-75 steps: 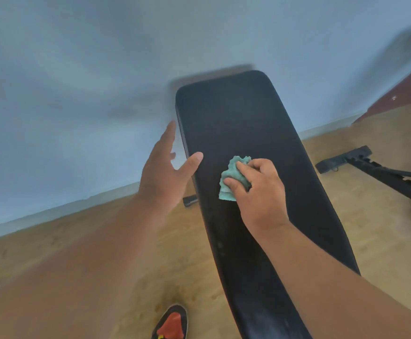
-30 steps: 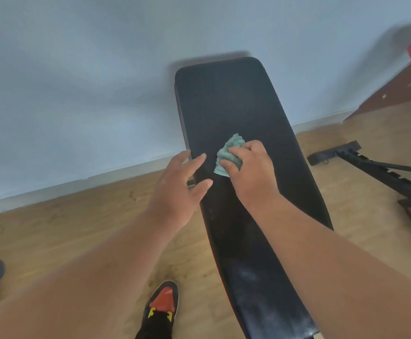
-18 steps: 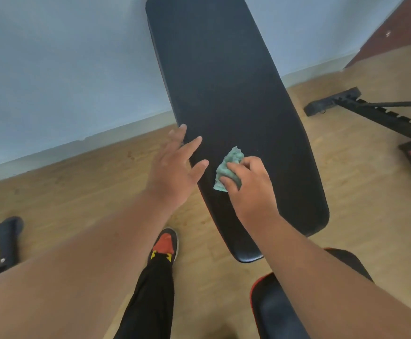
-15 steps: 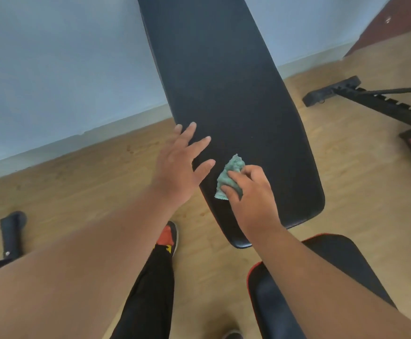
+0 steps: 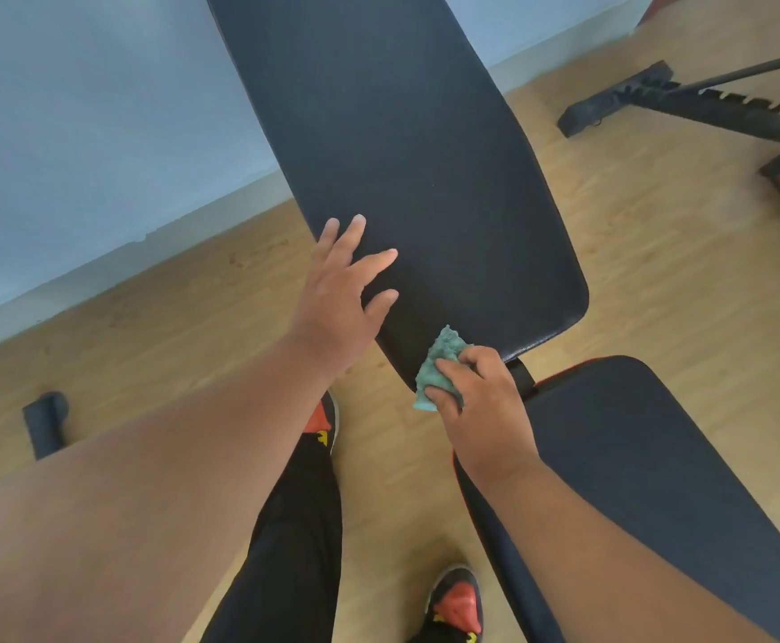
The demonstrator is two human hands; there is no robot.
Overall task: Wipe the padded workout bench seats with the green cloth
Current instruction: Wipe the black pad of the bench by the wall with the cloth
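From the head camera, the right hand (image 5: 480,406) grips the crumpled green cloth (image 5: 439,366), fingers curled round it, and presses it on the near left corner of the long black back pad (image 5: 406,155); part of the cloth hangs off the pad's left edge. The left hand (image 5: 339,299) lies with its fingers straight and spread, holding nothing, on the pad's left edge just beyond the cloth; whether the palm touches the pad I cannot tell. The pad runs up and away toward the pale blue wall (image 5: 77,132). Just beside its near end lies the shorter black seat pad (image 5: 647,480) with a red rim, partly covered by the right forearm. Below, on the wooden floor (image 5: 657,271), stand two black shoes with red toes (image 5: 460,605), one leg in black trousers (image 5: 295,526). A black metal frame (image 5: 685,102) lies on the floor at the far right, well apart from the bench.
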